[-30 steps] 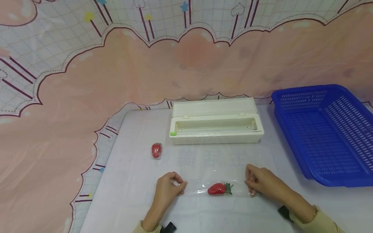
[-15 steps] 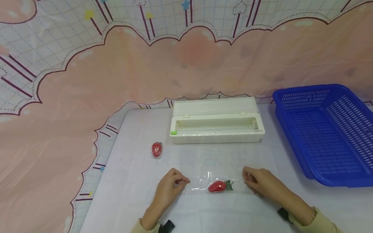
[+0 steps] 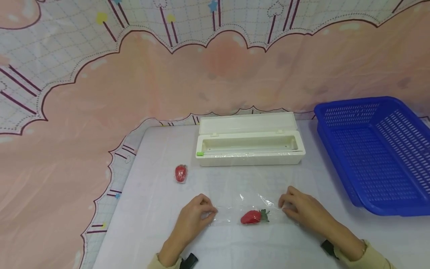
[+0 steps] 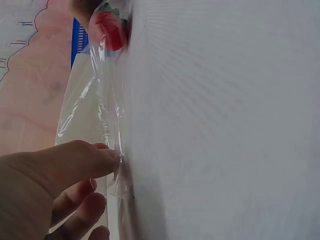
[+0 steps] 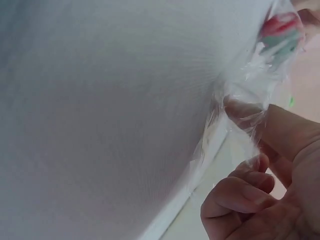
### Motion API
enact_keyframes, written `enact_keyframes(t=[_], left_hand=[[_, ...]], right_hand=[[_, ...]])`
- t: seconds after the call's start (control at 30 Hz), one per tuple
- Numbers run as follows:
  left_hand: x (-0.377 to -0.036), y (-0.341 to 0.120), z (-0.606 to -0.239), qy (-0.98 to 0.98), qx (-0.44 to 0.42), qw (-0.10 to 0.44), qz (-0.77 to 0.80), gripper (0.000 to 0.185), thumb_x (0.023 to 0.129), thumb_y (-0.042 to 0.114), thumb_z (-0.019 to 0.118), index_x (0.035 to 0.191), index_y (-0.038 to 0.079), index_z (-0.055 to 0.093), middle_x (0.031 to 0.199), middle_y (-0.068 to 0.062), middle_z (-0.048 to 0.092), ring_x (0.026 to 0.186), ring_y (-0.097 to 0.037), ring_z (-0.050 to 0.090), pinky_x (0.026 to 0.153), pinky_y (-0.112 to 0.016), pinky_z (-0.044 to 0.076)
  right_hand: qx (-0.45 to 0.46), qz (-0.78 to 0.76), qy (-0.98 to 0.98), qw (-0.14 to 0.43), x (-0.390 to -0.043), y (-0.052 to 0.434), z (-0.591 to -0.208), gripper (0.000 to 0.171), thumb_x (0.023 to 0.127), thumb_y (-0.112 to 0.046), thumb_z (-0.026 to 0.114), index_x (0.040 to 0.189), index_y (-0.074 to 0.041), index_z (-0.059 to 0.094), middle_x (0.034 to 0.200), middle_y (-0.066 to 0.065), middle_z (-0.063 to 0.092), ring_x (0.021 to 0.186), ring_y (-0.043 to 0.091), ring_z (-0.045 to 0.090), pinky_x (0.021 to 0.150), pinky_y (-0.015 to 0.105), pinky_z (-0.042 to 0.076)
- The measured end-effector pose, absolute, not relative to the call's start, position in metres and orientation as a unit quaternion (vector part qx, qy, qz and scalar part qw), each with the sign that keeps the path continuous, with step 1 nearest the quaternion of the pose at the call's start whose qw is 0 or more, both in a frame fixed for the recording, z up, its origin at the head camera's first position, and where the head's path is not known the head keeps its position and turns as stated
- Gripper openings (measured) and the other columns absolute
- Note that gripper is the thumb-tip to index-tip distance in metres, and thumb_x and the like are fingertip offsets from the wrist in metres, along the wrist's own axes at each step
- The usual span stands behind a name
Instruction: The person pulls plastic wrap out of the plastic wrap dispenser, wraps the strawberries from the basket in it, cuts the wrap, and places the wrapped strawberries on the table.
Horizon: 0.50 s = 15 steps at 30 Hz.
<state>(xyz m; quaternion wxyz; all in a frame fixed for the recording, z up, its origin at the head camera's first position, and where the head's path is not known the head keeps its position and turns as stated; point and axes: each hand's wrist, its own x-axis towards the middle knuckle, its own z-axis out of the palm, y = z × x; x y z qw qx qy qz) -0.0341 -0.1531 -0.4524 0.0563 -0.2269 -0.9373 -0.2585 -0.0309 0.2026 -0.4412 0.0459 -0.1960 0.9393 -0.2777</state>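
Note:
A red strawberry (image 3: 251, 217) with a green top lies on a sheet of clear cling film (image 3: 255, 200) on the white table (image 3: 235, 246). My left hand (image 3: 211, 213) pinches the film's left end, fingers curled. My right hand (image 3: 284, 205) pinches the right end. In the left wrist view my thumb (image 4: 95, 161) presses the film (image 4: 85, 100), with the strawberry (image 4: 110, 30) beyond it. The right wrist view shows my fingertips (image 5: 240, 107) gripping crumpled film (image 5: 250, 75) next to the strawberry (image 5: 280, 24).
A second strawberry (image 3: 180, 173), wrapped in film, lies to the left. A white cling-film dispenser box (image 3: 250, 154) stands open behind the hands. A blue perforated basket (image 3: 373, 149) sits at the right. A pink patterned cloth (image 3: 100, 112) hangs behind the table.
The film was stretched flat over the strawberry; now it is slack and stands up crumpled behind the fruit. My right hand has moved slightly farther from me, and the left hand has barely shifted.

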Motion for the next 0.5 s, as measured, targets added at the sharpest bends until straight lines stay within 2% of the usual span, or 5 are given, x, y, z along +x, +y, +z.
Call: enact_keyframes(t=[0.33,0.4,0.5], left_hand=[[-0.028,-0.140,-0.439,-0.901,-0.292,0.130,-0.293,0.024,0.067,0.002,0.089,0.080,0.018,0.077,0.087,0.010,0.059,0.082,-0.007,0.056,0.074,-0.019,0.047],[-0.025,-0.134,-0.434,-0.884,-0.319,0.133,-0.314,0.025,0.068,0.000,0.088,0.082,0.017,0.076,0.088,0.010,0.060,0.084,-0.007,0.056,0.076,-0.016,0.046],[-0.020,-0.124,-0.429,-0.864,-0.359,0.109,-0.336,0.024,0.073,0.002,0.085,0.087,0.018,0.075,0.091,0.010,0.061,0.088,-0.006,0.057,0.080,-0.013,0.047]], right_hand=[[-0.213,-0.263,0.940,0.038,-0.029,0.198,-0.435,0.023,0.079,-0.007,0.080,0.084,-0.026,0.068,0.080,-0.016,0.045,0.066,-0.005,0.042,0.056,0.018,0.044],[-0.212,-0.257,0.942,0.043,-0.029,0.198,-0.432,0.023,0.079,-0.008,0.080,0.084,-0.026,0.068,0.081,-0.017,0.046,0.066,-0.005,0.042,0.056,0.018,0.044],[-0.209,-0.244,0.946,0.047,-0.028,0.196,-0.428,0.021,0.080,-0.009,0.081,0.084,-0.026,0.069,0.081,-0.017,0.046,0.065,-0.005,0.041,0.055,0.018,0.043]])
